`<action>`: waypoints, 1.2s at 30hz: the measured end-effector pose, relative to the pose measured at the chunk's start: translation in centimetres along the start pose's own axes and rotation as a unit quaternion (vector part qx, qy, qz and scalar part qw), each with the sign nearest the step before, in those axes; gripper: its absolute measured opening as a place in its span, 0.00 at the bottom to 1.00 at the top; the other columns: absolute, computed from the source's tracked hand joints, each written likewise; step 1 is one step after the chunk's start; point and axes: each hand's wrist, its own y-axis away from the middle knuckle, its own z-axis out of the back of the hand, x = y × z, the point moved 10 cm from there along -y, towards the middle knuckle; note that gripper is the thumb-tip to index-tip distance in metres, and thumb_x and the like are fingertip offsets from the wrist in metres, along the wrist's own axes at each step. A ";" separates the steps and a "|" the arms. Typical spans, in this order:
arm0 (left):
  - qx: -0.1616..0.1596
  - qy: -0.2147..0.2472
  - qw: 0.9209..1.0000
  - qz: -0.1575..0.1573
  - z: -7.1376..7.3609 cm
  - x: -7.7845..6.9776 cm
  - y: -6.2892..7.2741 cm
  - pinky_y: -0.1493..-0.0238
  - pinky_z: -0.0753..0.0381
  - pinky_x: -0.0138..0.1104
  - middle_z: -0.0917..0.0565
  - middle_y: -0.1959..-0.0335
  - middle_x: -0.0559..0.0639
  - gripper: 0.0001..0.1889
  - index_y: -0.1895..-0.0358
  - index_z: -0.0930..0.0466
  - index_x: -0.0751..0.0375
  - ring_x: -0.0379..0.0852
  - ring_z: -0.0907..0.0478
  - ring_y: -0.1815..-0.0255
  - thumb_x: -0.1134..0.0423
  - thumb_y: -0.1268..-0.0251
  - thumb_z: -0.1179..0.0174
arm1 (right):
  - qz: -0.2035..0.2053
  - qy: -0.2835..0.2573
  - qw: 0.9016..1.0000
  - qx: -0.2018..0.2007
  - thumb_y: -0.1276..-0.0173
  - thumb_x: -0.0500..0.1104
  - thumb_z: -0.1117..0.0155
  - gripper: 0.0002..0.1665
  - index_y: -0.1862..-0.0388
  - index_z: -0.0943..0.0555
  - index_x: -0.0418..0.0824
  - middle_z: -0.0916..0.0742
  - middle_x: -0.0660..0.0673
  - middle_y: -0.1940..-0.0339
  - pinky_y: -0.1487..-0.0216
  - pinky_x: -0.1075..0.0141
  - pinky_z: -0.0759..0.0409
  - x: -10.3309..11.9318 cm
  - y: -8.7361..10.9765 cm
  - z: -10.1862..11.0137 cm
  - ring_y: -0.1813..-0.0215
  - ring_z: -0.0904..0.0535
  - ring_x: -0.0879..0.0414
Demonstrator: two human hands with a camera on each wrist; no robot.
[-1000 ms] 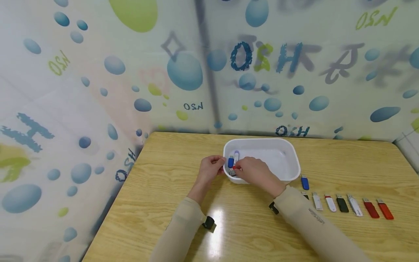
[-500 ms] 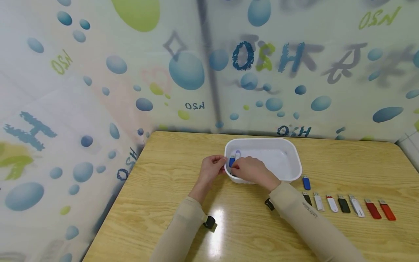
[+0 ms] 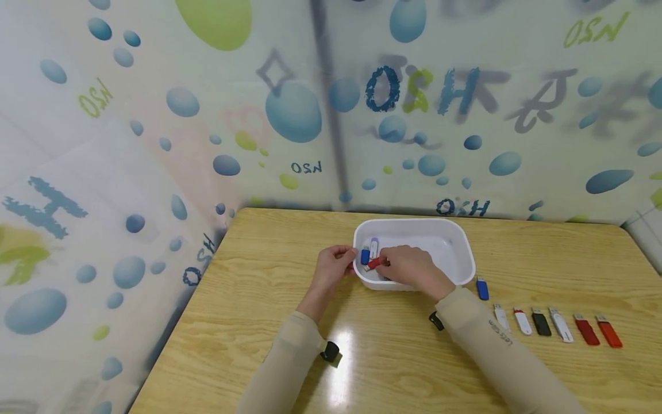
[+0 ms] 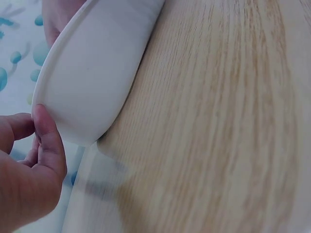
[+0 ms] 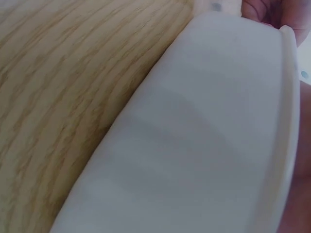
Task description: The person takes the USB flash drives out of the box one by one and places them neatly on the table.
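Note:
A white plastic tub [image 3: 439, 229] stands on the table. My left hand [image 3: 331, 267] pinches its left rim; in the left wrist view, thumb and fingers of that left hand [image 4: 36, 170] meet at the edge. My right hand [image 3: 408, 267] reaches inside over the near wall, its fingertips at the right end of a red USB stick [image 3: 373, 264]. Beside that lie a blue USB stick [image 3: 365, 256] and a white-and-lilac USB stick [image 3: 374, 247]. The right hand covers part of the tub's floor. In the right wrist view the tub's wall [image 5: 194, 126] hides most of the right hand.
Right of the tub, a blue USB stick [image 3: 482, 288] lies on the wooden table [image 3: 279, 241]. A row of several more runs rightward, including a white one [image 3: 500, 316], a black one [image 3: 541, 322] and a bright red one [image 3: 609, 332]. A patterned curtain hangs behind.
My right hand has shifted slightly right inside the tub, and more of the red USB stick shows. The black-and-silver stick seen there earlier is now mostly covered. My left hand stays at the rim.

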 end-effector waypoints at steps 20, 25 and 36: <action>0.004 -0.003 1.000 0.007 0.0 0.1 -0.1 0.65 0.15 0.29 0.15 0.61 0.58 0.14 0.45 0.18 0.72 0.43 0.20 0.68 0.64 0.24 0.39 | -0.099 -0.023 0.994 -0.032 0.30 0.53 0.30 0.29 0.47 0.25 0.30 0.19 0.40 0.68 0.67 0.62 0.24 -1.5 -1.1 -0.3 0.66 0.21 0.47; 0.004 -0.002 1.000 0.008 0.0 0.2 -0.1 0.65 0.15 0.28 0.15 0.60 0.58 0.14 0.45 0.19 0.72 0.43 0.20 0.67 0.64 0.23 0.39 | -0.098 -0.030 0.994 -0.027 0.31 0.45 0.30 0.27 0.44 0.26 0.28 0.19 0.39 0.65 0.65 0.61 0.22 -1.5 -1.2 -0.3 0.65 0.21 0.47; -0.001 -0.003 1.000 0.008 0.0 0.1 -0.1 0.66 0.15 0.28 0.15 0.61 0.59 0.13 0.46 0.18 0.72 0.43 0.20 0.68 0.65 0.24 0.39 | -0.071 -0.007 0.997 -0.024 0.31 0.41 0.30 0.14 0.53 0.19 0.32 0.18 0.43 0.69 0.63 0.61 0.24 -1.5 -1.0 -0.2 0.66 0.22 0.49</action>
